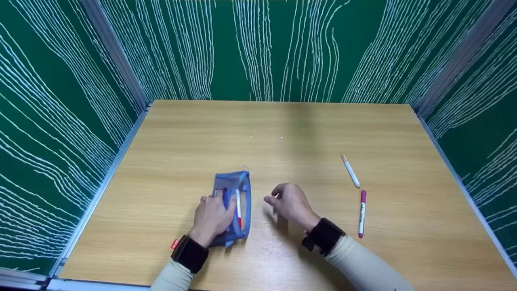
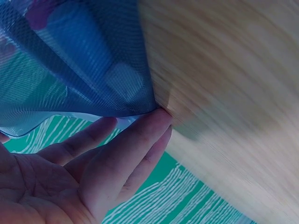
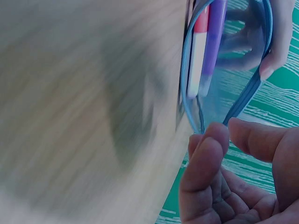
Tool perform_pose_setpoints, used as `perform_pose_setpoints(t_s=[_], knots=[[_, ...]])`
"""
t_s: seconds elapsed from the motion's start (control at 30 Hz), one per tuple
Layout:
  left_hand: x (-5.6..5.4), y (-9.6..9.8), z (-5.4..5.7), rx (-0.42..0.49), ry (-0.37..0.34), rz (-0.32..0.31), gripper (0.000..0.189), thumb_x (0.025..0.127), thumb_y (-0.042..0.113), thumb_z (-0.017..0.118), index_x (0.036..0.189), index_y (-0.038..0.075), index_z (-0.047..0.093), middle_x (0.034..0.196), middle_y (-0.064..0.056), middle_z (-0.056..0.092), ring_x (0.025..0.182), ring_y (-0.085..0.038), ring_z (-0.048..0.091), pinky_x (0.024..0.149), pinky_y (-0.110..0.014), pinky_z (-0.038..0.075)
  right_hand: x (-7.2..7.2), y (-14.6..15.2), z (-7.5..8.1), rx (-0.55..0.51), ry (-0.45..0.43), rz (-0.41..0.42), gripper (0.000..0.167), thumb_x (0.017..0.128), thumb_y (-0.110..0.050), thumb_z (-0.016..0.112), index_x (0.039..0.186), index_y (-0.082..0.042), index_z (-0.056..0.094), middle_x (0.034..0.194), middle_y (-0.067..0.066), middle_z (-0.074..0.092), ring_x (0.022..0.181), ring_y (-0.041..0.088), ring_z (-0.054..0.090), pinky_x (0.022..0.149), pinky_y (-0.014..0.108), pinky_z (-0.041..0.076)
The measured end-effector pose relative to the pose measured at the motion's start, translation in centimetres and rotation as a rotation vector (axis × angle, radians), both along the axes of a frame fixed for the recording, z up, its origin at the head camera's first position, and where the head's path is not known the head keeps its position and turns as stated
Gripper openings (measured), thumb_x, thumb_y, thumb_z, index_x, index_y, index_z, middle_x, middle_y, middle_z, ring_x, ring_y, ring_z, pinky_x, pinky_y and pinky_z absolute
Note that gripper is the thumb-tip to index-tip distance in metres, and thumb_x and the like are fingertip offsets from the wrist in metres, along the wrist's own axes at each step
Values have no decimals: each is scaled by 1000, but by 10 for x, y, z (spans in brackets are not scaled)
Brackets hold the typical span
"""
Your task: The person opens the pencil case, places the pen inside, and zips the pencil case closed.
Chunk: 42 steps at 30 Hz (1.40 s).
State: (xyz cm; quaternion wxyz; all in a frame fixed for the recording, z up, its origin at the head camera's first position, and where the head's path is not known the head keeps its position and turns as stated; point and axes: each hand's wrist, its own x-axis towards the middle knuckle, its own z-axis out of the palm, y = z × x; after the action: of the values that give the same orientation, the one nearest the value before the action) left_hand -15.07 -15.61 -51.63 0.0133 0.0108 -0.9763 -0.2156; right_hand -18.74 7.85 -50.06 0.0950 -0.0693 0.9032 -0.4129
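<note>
My left hand (image 1: 212,216) grips a blue mesh pencil pouch (image 1: 227,178) from its left side, the thumb at the rim of its open mouth. Inside lie a white marker with a red cap (image 1: 238,202) and a purple marker (image 3: 214,42). In the left wrist view, fingertips (image 2: 159,119) press at the pouch's lower corner beside the tabletop. To the right of the pouch hovers my right hand (image 1: 294,203), its fingers loosely bent, with nothing between thumb and index finger. The right wrist view shows it in front of the pouch's mouth.
On the wooden table (image 1: 202,133), a white marker with a pale orange end (image 1: 350,171) and another with a magenta cap (image 1: 362,214) lie right of the right hand. Green panels (image 1: 278,52) with wavy white lines enclose the back and sides.
</note>
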Motion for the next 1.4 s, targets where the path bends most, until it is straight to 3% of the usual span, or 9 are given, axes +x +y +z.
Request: perform_pose_setpoints(t_s=[0.2, 0.67, 0.87, 1.03, 1.27, 1.4], knots=[[0, 0, 1, -2, -2, -6, 67, 105, 50, 42, 136, -8, 57, 112, -29, 68, 100, -41, 62, 78, -51, 55, -7, 14, 3, 65, 16, -46, 28, 89, -25, 82, 105, -3, 74, 80, 2, 71, 60, 12, 65, 61, 31, 54], [0, -1, 0, 6, 37, -8, 64, 104, 48, 45, 132, -8, 60, 106, -28, 69, 95, -40, 63, 74, -50, 55, -25, 68, 8, 133, 70, -104, 42, 91, -28, 79, 117, 4, 69, 94, 14, 73, 64, 17, 63, 56, 31, 53], [-1, -2, -2, 6, 61, -11, 61, 104, 47, 47, 128, -8, 62, 100, -26, 70, 90, -38, 65, 70, -49, 55, -38, 102, 9, 210, 84, -153, 45, 93, -30, 76, 121, 5, 67, 100, 20, 73, 72, 23, 68, 66, 39, 56], [-1, -2, -1, 14, 39, -5, 63, 104, 48, 45, 130, -8, 61, 103, -26, 70, 91, -38, 64, 71, -48, 54, -46, 126, 13, 268, 126, -175, 46, 95, -30, 74, 121, 8, 66, 102, 26, 72, 78, 30, 71, 73, 47, 57], [-1, 0, 0, 23, 8, -3, 66, 104, 50, 43, 133, -6, 59, 106, -25, 69, 93, -36, 63, 73, -47, 54, -57, 153, 13, 314, 131, -223, 45, 94, -23, 74, 122, 12, 63, 115, 38, 65, 96, 49, 67, 83, 58, 54], [-1, 0, 1, 25, -1, -4, 66, 104, 51, 43, 134, -6, 58, 106, -25, 69, 93, -36, 64, 73, -46, 54, -64, 166, 6, 353, 148, -259, 34, 93, -20, 74, 107, 9, 65, 101, 33, 68, 88, 47, 66, 76, 56, 53]])
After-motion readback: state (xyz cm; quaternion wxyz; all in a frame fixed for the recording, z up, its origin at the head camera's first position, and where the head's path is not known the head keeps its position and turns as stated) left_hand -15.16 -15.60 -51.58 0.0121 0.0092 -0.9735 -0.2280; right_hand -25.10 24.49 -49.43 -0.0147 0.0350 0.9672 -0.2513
